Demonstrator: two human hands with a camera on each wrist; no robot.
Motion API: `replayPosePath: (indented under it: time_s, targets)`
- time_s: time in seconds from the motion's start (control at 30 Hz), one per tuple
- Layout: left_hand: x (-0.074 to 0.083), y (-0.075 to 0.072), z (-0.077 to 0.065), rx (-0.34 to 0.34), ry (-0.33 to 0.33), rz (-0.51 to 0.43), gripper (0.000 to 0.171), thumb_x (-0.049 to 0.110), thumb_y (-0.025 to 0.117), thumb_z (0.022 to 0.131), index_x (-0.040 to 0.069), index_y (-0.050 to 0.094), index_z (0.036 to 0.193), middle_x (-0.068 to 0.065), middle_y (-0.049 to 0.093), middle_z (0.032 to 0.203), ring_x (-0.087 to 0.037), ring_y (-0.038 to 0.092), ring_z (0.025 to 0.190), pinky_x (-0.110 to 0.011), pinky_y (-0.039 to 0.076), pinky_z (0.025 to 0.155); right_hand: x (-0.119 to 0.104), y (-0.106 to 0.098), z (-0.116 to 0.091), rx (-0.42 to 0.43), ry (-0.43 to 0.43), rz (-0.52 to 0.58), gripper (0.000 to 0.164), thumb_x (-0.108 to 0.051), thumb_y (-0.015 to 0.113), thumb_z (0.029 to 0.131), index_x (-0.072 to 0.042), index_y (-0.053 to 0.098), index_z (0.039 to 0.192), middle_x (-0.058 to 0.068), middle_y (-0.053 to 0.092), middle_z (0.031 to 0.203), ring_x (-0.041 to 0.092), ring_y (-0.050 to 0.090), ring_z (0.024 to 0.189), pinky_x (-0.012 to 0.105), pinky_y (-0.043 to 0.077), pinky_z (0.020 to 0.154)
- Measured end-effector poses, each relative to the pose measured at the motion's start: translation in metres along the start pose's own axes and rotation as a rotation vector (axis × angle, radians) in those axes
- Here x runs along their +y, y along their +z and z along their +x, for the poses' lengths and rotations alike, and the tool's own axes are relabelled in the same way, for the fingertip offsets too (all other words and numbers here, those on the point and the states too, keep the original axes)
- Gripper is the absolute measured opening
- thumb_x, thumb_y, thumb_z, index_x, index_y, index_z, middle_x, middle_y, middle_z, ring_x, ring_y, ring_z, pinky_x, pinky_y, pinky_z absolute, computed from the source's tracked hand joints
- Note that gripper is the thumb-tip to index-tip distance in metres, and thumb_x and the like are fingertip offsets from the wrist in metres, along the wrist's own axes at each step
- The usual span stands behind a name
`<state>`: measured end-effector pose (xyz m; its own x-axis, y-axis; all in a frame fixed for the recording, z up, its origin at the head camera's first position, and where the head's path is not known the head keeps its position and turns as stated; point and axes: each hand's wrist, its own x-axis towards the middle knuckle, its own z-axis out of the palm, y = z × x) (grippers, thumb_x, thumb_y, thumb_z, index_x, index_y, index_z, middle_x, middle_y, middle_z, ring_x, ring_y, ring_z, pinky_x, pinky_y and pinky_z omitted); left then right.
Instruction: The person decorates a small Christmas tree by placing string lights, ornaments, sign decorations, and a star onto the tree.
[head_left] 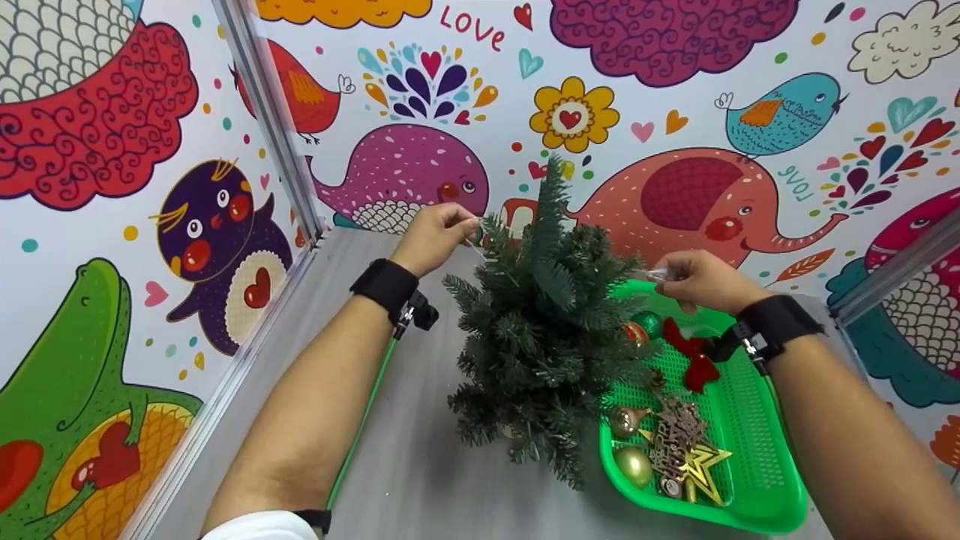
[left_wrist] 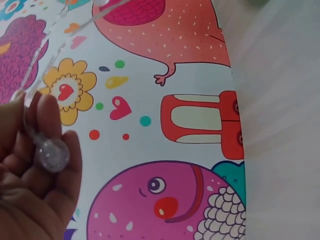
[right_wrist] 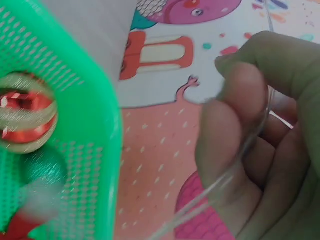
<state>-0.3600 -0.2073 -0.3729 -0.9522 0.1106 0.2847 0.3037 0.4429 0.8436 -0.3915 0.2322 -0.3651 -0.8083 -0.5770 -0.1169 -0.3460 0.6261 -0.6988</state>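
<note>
A small green artificial Christmas tree [head_left: 536,337] stands on the grey table, between both hands. At its upper left side, my left hand [head_left: 435,236] pinches a thin clear strand between thumb and fingertips. In the left wrist view a round transparent bulb [left_wrist: 53,155] on that strand lies against the curled fingers. To the right of the tree, above the basket's far end, my right hand [head_left: 709,281] holds clear strands [right_wrist: 222,181] that run through its curled fingers. Branches hide where any strand passes in the tree.
A green plastic basket [head_left: 757,450] sits right of the tree. It holds a gold ball [head_left: 634,466], a gold star [head_left: 706,471], a red bow [head_left: 700,371], a green ball [head_left: 648,325] and other ornaments. Printed wall panels [head_left: 510,97] close off the back and sides.
</note>
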Motion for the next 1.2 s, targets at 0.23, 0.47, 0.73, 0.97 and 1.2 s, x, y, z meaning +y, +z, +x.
replayPosePath:
  time_s: [0.23, 0.47, 0.73, 0.97, 1.2]
  targets:
    - [-0.012, -0.006, -0.013, 0.078, -0.042, -0.084, 0.025, 0.027, 0.060, 0.095, 0.004, 0.068, 0.098, -0.011, 0.069, 0.089, -0.015, 0.066, 0.081, -0.030, 0.053, 0.080, 0.031, -0.009, -0.024, 0.083, 0.065, -0.041, 0.022, -0.027, 0.060, 0.096, -0.011, 0.063, 0.111, 0.007, 0.057, 0.072, 0.025, 0.056, 0.054, 0.032, 0.052, 0.058]
    - [-0.016, -0.005, -0.025, 0.150, -0.059, -0.260, 0.022, 0.020, 0.062, 0.094, -0.002, 0.067, 0.097, -0.010, 0.066, 0.083, -0.023, 0.067, 0.082, -0.039, 0.055, 0.083, 0.046, -0.021, -0.045, 0.170, 0.105, 0.018, 0.030, -0.033, 0.057, 0.097, -0.005, 0.064, 0.107, -0.003, 0.062, 0.078, 0.023, 0.058, 0.065, 0.032, 0.055, 0.060]
    - [-0.035, 0.005, -0.038, 0.223, -0.138, -0.544, 0.015, 0.015, 0.063, 0.093, 0.000, 0.064, 0.093, -0.015, 0.064, 0.084, -0.029, 0.065, 0.082, -0.033, 0.057, 0.080, 0.042, -0.028, -0.054, 0.006, 0.032, 0.529, 0.022, -0.020, 0.044, 0.103, -0.005, 0.058, 0.095, 0.002, 0.029, 0.059, 0.018, 0.024, 0.046, 0.037, 0.018, 0.044]
    - [-0.036, 0.009, -0.054, 0.234, -0.150, -0.804, 0.025, 0.016, 0.060, 0.095, -0.007, 0.057, 0.103, -0.004, 0.062, 0.074, -0.015, 0.067, 0.071, -0.034, 0.056, 0.076, 0.004, -0.022, -0.036, -0.123, -0.219, 0.991, 0.042, -0.008, 0.021, 0.106, -0.003, 0.060, 0.092, 0.004, 0.025, 0.063, 0.016, 0.016, 0.047, 0.031, 0.009, 0.045]
    - [-0.038, 0.013, -0.070, 0.190, -0.132, -0.853, 0.018, 0.012, 0.063, 0.092, -0.004, 0.062, 0.100, -0.003, 0.057, 0.066, -0.016, 0.059, 0.059, -0.031, 0.056, 0.067, -0.039, -0.007, -0.016, -0.161, -0.286, 1.204, 0.045, -0.012, 0.019, 0.107, -0.002, 0.063, 0.111, 0.002, 0.050, 0.071, 0.015, 0.015, 0.051, 0.026, 0.011, 0.048]
